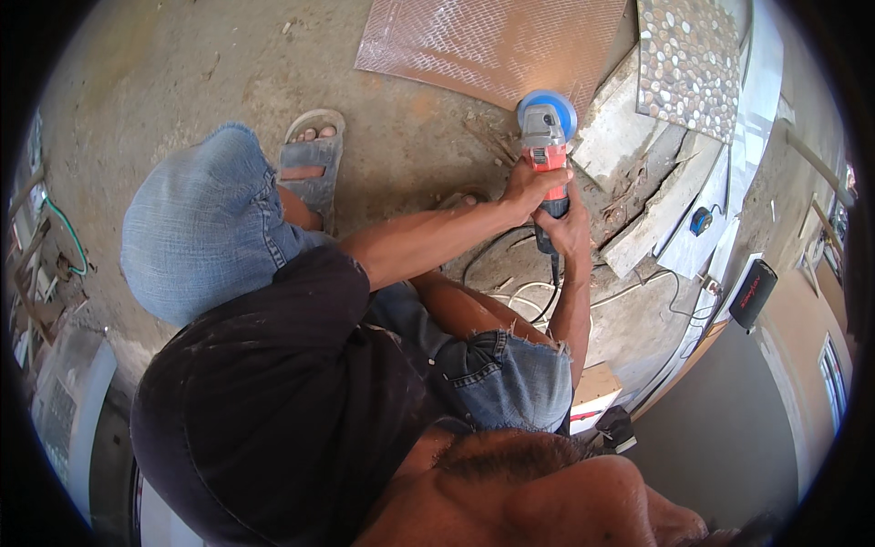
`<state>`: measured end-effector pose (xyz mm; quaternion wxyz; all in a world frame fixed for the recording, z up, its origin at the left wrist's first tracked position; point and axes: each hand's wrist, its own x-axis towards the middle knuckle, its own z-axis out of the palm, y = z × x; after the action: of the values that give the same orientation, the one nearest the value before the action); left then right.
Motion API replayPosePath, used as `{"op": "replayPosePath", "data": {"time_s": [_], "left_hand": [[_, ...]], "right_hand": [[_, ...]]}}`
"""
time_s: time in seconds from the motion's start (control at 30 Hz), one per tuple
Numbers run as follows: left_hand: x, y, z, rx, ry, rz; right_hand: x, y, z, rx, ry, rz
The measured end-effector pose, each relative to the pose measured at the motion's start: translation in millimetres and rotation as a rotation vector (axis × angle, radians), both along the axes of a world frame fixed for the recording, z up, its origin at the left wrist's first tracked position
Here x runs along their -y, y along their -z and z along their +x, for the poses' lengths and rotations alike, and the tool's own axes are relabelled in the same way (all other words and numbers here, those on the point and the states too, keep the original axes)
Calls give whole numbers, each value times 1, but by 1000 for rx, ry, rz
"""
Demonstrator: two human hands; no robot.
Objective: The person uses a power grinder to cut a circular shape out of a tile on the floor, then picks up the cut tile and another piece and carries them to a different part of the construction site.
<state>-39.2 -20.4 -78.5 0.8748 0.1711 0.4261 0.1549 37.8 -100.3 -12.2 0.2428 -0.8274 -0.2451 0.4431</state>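
Both hands are on a red and grey angle grinder (549,157) with a blue disc (563,109). My left hand (529,189) wraps round its red body, just behind the grey head. Further back, my right hand (570,226) grips the dark rear handle, near where the black cord (555,271) comes out. The disc overlaps the near edge of a brown tile (456,44) with a raised mesh pattern, lying on the ground. Whether the disc touches the tile I cannot tell.
Right of the grinder lie a pebble-patterned tile (688,68), a broken pale slab (620,137) and a rough board (661,205). A blue tape measure (700,221) rests beyond them. Cables (629,290) trail toward a black box (754,294). My sandalled foot (313,164) stands left.
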Motion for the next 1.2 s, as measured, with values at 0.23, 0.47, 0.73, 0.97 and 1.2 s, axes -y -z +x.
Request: {"op": "replayPosePath", "data": {"time_s": [0.23,0.47,0.73,0.97,1.2], "left_hand": [[-5,1,3,-9,85,15],[-2,-1,2,36,5,-1],[-4,-1,4,-9,65,7],[-3,-7,3,20,17,17],[-7,-1,7,3,65,-1]], "right_hand": [[3,6,1,21,17,-3],[-6,-7,3,9,-7,-30],[-1,-1,3,17,11,-55],[-1,-3,5,47,-38,-12],[-1,-1,6,9,15,-34]]}}
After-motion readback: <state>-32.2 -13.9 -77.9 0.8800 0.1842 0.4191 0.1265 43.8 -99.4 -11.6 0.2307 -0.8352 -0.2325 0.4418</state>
